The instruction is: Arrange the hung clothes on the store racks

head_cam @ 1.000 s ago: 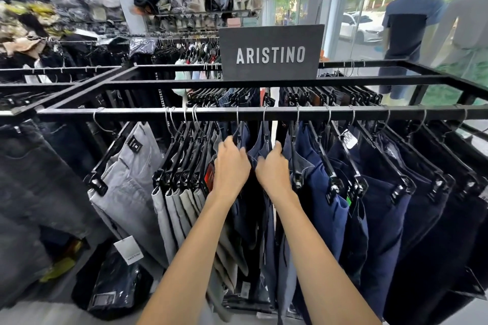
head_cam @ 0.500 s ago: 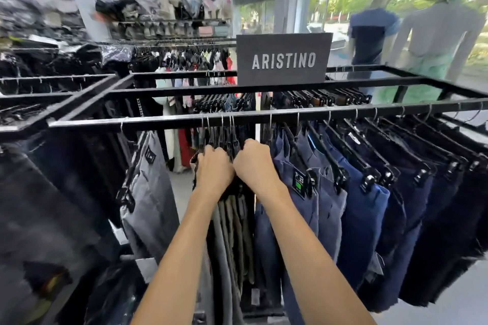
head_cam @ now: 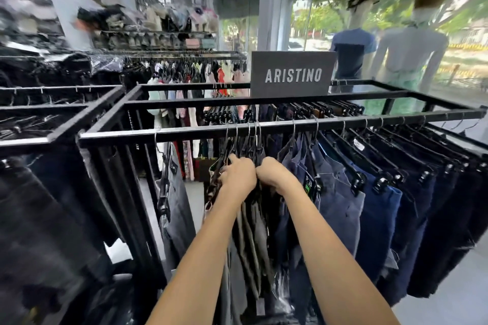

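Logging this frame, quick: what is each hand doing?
Left hand: grips the bunched hangers.
Right hand: grips the same bunch.

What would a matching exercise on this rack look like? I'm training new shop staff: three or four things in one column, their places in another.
Things:
1. ARISTINO sign
2. grey trousers
3. navy shorts
4. left hand

Places:
A. hanging alone, left end of the front rail
B. gripping the bunched hangers
C. standing on top of the rack
D. hanging right of both hands

Pairs: 1-C, 2-A, 3-D, 4-B
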### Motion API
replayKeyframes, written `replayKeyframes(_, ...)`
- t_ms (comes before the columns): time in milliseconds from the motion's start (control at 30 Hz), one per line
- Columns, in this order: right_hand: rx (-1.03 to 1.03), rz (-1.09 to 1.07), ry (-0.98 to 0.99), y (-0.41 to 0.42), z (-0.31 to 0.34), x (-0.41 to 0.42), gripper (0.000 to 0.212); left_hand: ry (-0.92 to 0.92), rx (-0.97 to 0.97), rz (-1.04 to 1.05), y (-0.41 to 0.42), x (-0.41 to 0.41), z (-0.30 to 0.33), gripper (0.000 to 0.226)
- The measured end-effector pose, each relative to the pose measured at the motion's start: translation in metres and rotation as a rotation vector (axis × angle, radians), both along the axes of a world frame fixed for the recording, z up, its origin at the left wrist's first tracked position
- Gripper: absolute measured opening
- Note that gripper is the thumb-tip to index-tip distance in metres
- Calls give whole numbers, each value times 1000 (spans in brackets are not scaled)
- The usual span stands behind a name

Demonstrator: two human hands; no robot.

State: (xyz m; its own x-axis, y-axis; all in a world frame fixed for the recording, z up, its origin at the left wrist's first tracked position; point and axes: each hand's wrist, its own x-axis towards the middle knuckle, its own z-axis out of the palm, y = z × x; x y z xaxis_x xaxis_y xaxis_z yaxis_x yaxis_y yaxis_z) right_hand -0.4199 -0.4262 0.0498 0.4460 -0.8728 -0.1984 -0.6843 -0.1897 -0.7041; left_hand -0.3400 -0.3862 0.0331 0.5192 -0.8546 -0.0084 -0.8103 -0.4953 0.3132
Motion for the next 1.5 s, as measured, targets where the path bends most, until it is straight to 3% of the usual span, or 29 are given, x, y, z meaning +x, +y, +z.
replayKeyframes(133, 185, -106, -275, -3, -19, 11, 12, -44, 63, -43, 6, 1, -2, 41)
replayKeyframes(233, 156, -168, -363, -13, -43, 24, 28, -102, 5, -47, 12, 3, -11, 40)
replayKeyframes(400, 160, -153, -378, 2, -39, 43, 29, -88, -100, 10, 25, 19, -5, 34)
replayKeyframes(633, 164, 31, -330, 43, -25, 82, 35, -137, -110, 162, 65, 59, -7, 32)
replayKeyframes(767, 122, 80, -283, 60, -22, 94, 27, -189, -115, 227, 81, 77, -7, 28)
replayKeyframes(933, 50, -1, -239, 56, -27, 84, 13, -557, -33, 164, 76, 66, -8, 31)
replayKeyframes(1000, 29, -22, -231, 49, -28, 76, 14, -607, -37, 127, 69, 55, -8, 30)
replayKeyframes(1200, -37, -93, -261, 28, -18, 41, 24, -321, -73, 96, 51, 17, -7, 23)
replayKeyframes(1500, -97, -153, -223, 3, -21, 2, 28, -204, -203, 60, 26, -20, 14, 14)
